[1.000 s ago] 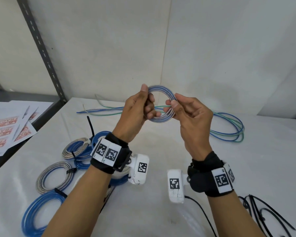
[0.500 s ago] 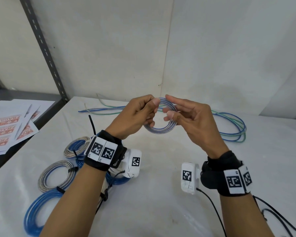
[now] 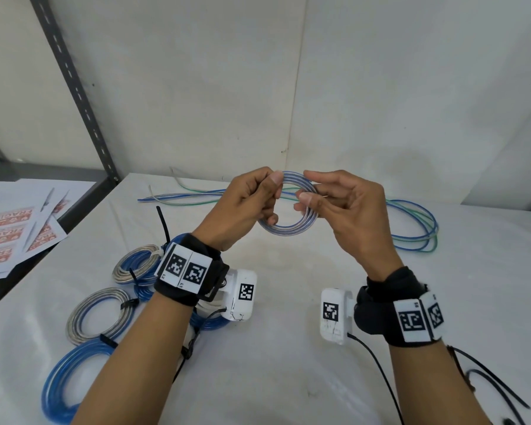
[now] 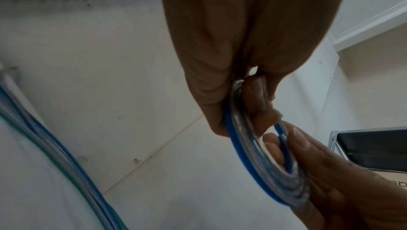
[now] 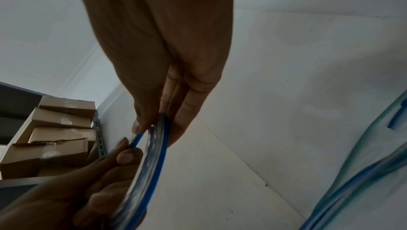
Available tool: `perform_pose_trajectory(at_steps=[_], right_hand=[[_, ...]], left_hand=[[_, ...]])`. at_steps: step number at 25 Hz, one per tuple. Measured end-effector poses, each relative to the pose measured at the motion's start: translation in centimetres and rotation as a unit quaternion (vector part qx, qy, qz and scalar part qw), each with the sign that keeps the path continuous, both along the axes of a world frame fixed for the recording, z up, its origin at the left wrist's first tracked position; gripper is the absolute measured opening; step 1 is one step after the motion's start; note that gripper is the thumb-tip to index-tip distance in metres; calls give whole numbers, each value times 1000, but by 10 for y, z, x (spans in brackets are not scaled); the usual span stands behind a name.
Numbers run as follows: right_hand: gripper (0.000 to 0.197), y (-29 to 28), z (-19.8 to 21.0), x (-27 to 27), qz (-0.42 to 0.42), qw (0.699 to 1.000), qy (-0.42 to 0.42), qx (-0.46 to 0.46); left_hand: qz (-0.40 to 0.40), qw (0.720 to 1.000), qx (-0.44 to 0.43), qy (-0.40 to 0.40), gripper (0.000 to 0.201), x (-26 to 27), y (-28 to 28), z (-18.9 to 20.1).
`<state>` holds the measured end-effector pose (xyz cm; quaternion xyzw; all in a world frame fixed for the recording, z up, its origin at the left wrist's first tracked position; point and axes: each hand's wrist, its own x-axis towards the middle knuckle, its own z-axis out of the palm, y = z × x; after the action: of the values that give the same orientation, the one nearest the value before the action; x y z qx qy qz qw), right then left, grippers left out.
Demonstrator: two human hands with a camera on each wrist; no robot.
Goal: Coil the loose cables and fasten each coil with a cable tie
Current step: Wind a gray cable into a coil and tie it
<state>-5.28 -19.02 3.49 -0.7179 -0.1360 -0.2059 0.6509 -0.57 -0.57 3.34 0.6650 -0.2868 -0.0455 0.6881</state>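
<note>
I hold a small coil of blue-and-silver cable (image 3: 292, 230) in the air above the white table (image 3: 288, 348). My left hand (image 3: 252, 200) grips its left side, thumb on top. My right hand (image 3: 328, 200) pinches its right side between thumb and fingers. The left wrist view shows the coil (image 4: 253, 160) clamped under my left fingers, with the right hand (image 4: 330, 172) below it. In the right wrist view the coil (image 5: 152, 155) runs edge-on between both hands. No tie shows on this coil. Loose blue and green cables (image 3: 411, 228) lie behind on the table.
Several tied coils (image 3: 100, 314) lie at the left, one large blue coil (image 3: 65, 384) near the front edge. Black cable ties (image 3: 488, 391) lie at the front right; one (image 3: 163, 222) sticks up at the left. Printed papers (image 3: 16, 231) and a shelf post (image 3: 74, 84) stand left.
Both hands have turned the coil between them and lowered it slightly. My right hand shifted its grip along the coil's right side. The coils on the table have not moved.
</note>
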Motion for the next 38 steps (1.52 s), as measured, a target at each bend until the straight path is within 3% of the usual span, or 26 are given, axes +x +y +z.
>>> perform_pose_trajectory(at_steps=[5,9,12,15,17,20,23,25,28,29,30,31,33,34,35,38], right_hand=[[24,-1,-3,-5,-22,999,-16,35],[19,-19,10,-16,21,997,31,-68],[20,-31,19,-26,45,988,85,-123],[21,-51,24,-41,65,976,143,-153],[21,-66,29,-57,68,966,172,-180],[16,-83,37,-80,57,958,171,-224],[16,-97,42,-98,33,957,165,-237],[13,-106,43,-108,31,962,171,-211],[6,-131,30,-112,-27,958,215,-190],[7,-140,22,-112,-49,937,260,-227],[6,-149,11,-112,-61,894,320,-308],[4,-155,-2,-113,-57,830,382,-403],[23,-156,-25,-112,-46,705,460,-538],[28,-155,-34,-112,-47,679,471,-561],[25,-153,-42,-111,-53,674,466,-571],[9,-150,-52,-108,-59,682,452,-572]], left_hand=[[-12,1000,-11,9,39,-1,-3,-2],[-94,991,44,83,58,-2,-3,1],[-103,983,150,15,35,-13,-14,7],[-118,960,250,-43,34,-26,-36,15],[-174,951,253,20,42,-33,-53,16],[-273,918,220,184,52,-39,-76,13],[-323,898,193,230,46,-48,-96,10],[-309,901,196,234,48,-56,-106,11],[-231,921,281,141,49,-66,-118,12],[-205,922,308,114,49,-68,-120,10],[-188,921,324,106,49,-69,-122,7],[-180,921,327,113,49,-70,-123,2],[-178,920,322,135,50,-74,-126,-6],[-181,919,319,145,49,-76,-127,-10],[-184,918,318,153,49,-79,-127,-13],[-188,921,298,166,48,-83,-124,-18]])
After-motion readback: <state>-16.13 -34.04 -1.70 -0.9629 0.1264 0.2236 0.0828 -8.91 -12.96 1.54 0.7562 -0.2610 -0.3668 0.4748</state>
